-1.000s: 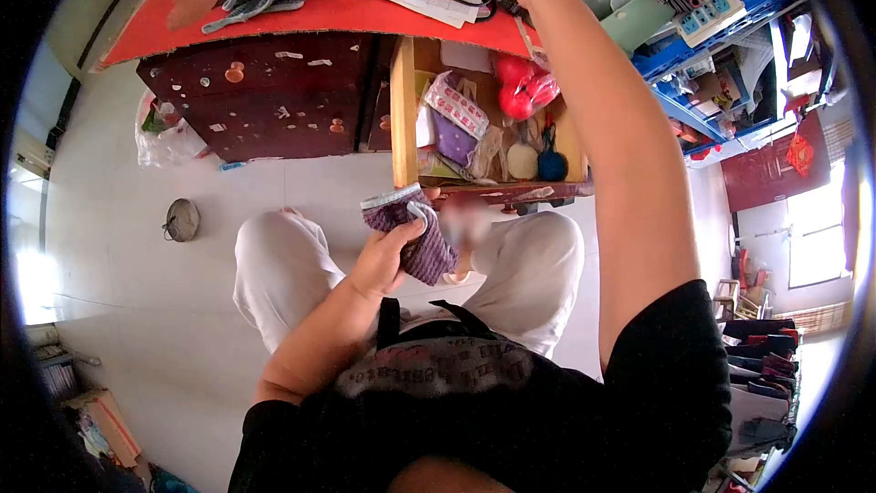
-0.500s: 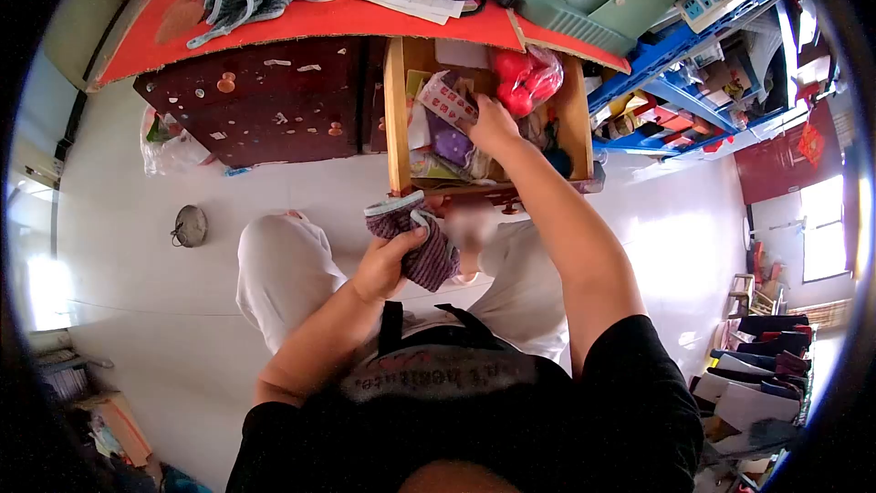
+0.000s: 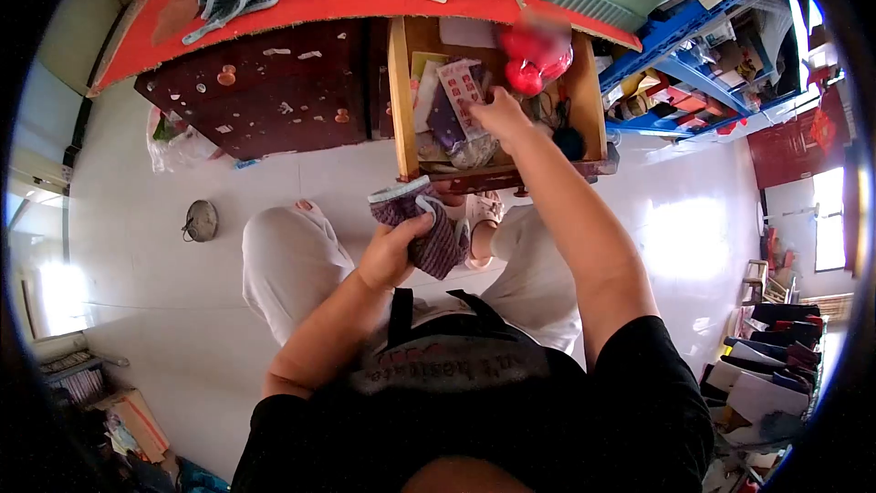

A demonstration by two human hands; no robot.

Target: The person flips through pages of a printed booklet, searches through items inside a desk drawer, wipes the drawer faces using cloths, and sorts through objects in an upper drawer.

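- The wooden drawer (image 3: pixel 401 110) stood open before me.
- The purple knitted cloth (image 3: pixel 440 251) was near its front, between my knees.
- My left hand (image 3: pixel 388 256) was closed around that cloth, thumb across it.
- My right hand (image 3: pixel 505 119), half open, reached inside; whether it gripped anything, I couldn't tell.
- The printed packet (image 3: pixel 461 91) lay at its fingertips.

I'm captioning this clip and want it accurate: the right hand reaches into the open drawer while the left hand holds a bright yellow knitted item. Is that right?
Not quite: the knitted item is dark purple with a pale edge, not yellow, as the head view shows. The left hand does hold it, and the right hand reaches into the open drawer.
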